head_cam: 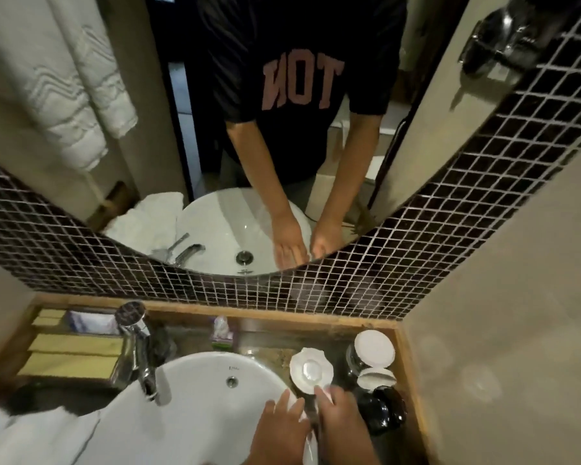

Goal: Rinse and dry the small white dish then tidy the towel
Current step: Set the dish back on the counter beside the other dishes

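The small white dish [311,370], with a wavy rim, lies on the stone counter just right of the white basin [195,370]. My right hand [341,422] reaches to it, fingers extended, the fingertips at the dish's near rim; I see no closed grip. My left hand [282,427] rests over the basin's right rim with its fingers spread and nothing in it. A crumpled white towel [31,437] lies on the counter at the lower left, beside the basin.
A chrome tap [143,357] stands left of the basin, and no water runs from it. A tray of yellow packets [71,354] sits at the far left. A tissue pack [222,333] is behind the basin. Lidded glass jars [373,352] and black cups [383,411] crowd the right corner. A wooden ledge borders the counter.
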Demonstrator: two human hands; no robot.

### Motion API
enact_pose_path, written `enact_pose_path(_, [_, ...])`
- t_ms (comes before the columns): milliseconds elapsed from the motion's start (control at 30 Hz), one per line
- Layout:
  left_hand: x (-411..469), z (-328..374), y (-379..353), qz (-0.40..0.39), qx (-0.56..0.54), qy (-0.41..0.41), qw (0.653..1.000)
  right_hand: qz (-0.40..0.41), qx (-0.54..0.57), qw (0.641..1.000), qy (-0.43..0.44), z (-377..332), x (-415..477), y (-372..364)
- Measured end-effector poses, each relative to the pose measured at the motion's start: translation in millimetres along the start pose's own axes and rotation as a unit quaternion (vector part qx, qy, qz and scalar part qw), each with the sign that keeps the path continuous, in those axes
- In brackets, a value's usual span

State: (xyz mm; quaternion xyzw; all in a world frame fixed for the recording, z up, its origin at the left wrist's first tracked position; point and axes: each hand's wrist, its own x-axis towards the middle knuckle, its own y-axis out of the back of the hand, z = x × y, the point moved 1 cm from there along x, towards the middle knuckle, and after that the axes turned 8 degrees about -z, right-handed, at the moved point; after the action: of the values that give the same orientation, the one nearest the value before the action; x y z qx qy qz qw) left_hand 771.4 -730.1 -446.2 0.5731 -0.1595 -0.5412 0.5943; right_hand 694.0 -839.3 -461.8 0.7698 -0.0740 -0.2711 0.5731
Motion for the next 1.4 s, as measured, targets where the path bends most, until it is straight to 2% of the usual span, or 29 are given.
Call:
enact_pose_path(67, [6,0,-11,-0.009,-0.019,-0.014,1.000,-0.061,-0.003,0.998,-0.010,-4,25,7])
enact_pose_path(133, [3,-4,-6,-0.006,-0.044,0.022,0.999,-0.079,0.005,0.997,-0.023,-5,44,9])
enact_pose_path(233, [1,-7,-11,-0.060,-0.043,0.033,0.997,-0.084,0.013,0.995,-0.051,-5,63,0])
enact_pose_path(333, [0,-7,-16,-0.034,0.016,0.030,0.999,-0.082,0.017,0.994,-0.063,-1,72,-8])
enact_pose_path(400, [4,-10,-24,-0.086,0.013,0.013,0.996,-0.073,0.019,0.995,-0.059,0,76,-12])
enact_pose_path(533, [9,-7,-27,-0.050,0.011,0.014,0.999,-0.062,0.034,0.996,-0.050,2,79,-15])
enact_pose_path(600, [10,-10,-26,0.009,0.039,0.023,0.999,-0.062,0.037,0.996,-0.042,3,81,-19])
enact_pose_path(700, [11,-12,-36,-0.084,-0.002,0.014,0.996,-0.058,0.043,0.997,-0.040,3,83,-22])
enact_pose_path(833, [11,-12,-38,-0.077,-0.003,0.025,0.997,-0.056,0.050,0.997,-0.033,1,85,-25])
enact_pose_path(1000, [11,-9,-32,-0.122,-0.020,0.048,0.991,-0.082,0.053,0.995,-0.033,-1,90,-22])
enact_pose_path(1067, [7,-6,-23,-0.141,0.018,0.064,0.988,-0.091,0.044,0.995,-0.026,-2,92,-20])
enact_pose_path(1133, [10,-2,-23,-0.094,0.015,0.076,0.993,-0.097,0.035,0.994,-0.024,-3,94,-20])
enact_pose_path(1200, [15,0,-34,-0.080,-0.012,0.068,0.994,-0.106,0.034,0.993,-0.026,-4,95,-20])
enact_pose_path(1300, [22,-2,-41,-0.094,-0.045,0.089,0.991,-0.103,0.037,0.994,-0.025,-3,94,-17])
enact_pose_path(1400, [22,-6,-26,-0.019,-0.087,0.108,0.990,-0.082,0.055,0.995,-0.035,2,83,-15])
